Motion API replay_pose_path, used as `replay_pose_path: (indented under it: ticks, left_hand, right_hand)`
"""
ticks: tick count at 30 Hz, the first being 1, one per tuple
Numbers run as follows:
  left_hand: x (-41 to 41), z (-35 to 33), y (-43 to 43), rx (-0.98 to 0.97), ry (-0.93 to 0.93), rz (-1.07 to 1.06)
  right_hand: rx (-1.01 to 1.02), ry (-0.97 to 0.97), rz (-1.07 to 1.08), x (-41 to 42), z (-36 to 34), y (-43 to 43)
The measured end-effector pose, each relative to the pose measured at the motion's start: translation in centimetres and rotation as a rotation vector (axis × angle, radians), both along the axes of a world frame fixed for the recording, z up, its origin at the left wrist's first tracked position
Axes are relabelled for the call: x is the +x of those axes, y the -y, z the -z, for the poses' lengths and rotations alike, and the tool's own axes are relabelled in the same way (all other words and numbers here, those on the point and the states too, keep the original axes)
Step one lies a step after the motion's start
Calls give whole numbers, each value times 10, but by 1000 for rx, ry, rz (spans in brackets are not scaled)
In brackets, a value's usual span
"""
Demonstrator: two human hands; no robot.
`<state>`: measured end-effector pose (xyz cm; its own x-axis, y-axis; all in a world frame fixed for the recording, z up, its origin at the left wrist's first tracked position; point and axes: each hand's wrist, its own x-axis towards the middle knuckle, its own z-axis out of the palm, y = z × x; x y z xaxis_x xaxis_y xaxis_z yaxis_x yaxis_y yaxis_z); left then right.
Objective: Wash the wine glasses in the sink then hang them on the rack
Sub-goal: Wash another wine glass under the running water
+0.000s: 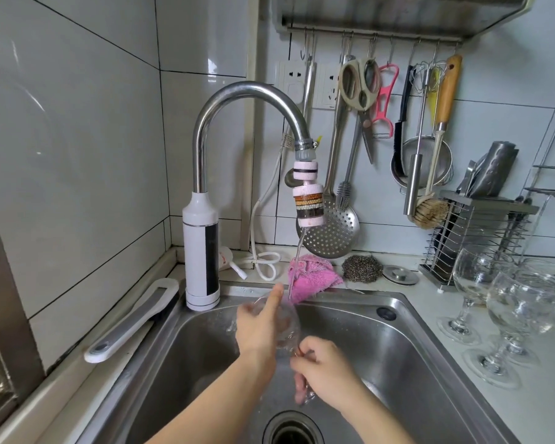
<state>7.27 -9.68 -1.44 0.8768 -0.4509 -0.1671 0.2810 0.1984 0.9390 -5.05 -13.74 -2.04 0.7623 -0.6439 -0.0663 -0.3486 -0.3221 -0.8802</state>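
Head view: left hand [259, 326] cups blurred wine glass [289, 317] bowl; right hand [326, 365] pinches stem (base blurred).

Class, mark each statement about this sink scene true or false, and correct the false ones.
1. Water runs from the faucet. True.
2. The right hand holds a sponge. False: it pinches the wine glass by its stem.
3. Several empty glasses stand upright on the counter, right of the sink. True.
4. The pink cloth lies over the drain. False: it lies on the sink's back rim.
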Motion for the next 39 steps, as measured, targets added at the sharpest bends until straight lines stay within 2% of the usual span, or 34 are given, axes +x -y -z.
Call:
replay_pose_path:
  ticks: [2,5,7,9,10,12,14,16,18,21,23,25,29,30,33,35,37,39]
  left_hand:
    - [-6,-3,-2,28,161,44]
    - [-17,2,-1,150,519,169]
    - [-20,5,1,128,600,218]
    - [-16,4,8,154,589,192]
    - [-11,2,14,186,515,150]
    - [2,-6,25,154,209,86]
    - [10,-11,30,43,-103,143]
    - [11,-13,31,-49,-206,215]
    - [3,-8,28,-28,-71,219]
    - [-8,-2,24,146,414,160]
    - [-13,-1,24,148,578,125]
    - [-15,-3,25,148,544,62]
    - [-5,-4,27,68,105,19]
    - [-7,-3,25,65,103,34]
    - [-13,-1,19,176,439,49]
    - [-16,1,18,148,568,28]
    - [-15,0,21,108,516,-10]
    - [-11,-1,22,123,357,-70]
  right_hand:
    - [-37,61,46,5,3,-3]
    - [37,163,103,11,4,-7]
    - [37,178,111,11,6,-6]
    - [32,186,127,10,6,-4]
    - [39,192,132,10,6,-4]
    - [79,228,130,11,4,-6]
    - [129,281,103,12,1,-9]
    - [126,293,70,12,0,-10]
    - [40,243,99,12,1,-9]
    - [7,232,186,11,0,-5]
    - [-10,249,211,11,-1,-3]
    - [-37,239,214,8,-1,-4]
    - [-92,174,170,7,-1,-6]
    - [-52,179,163,8,-2,-7]
    - [78,222,178,8,-4,-7]
    - [86,242,175,7,-4,-6]
    - [51,234,148,5,-5,-7]
    - [64,229,109,3,-4,-9]
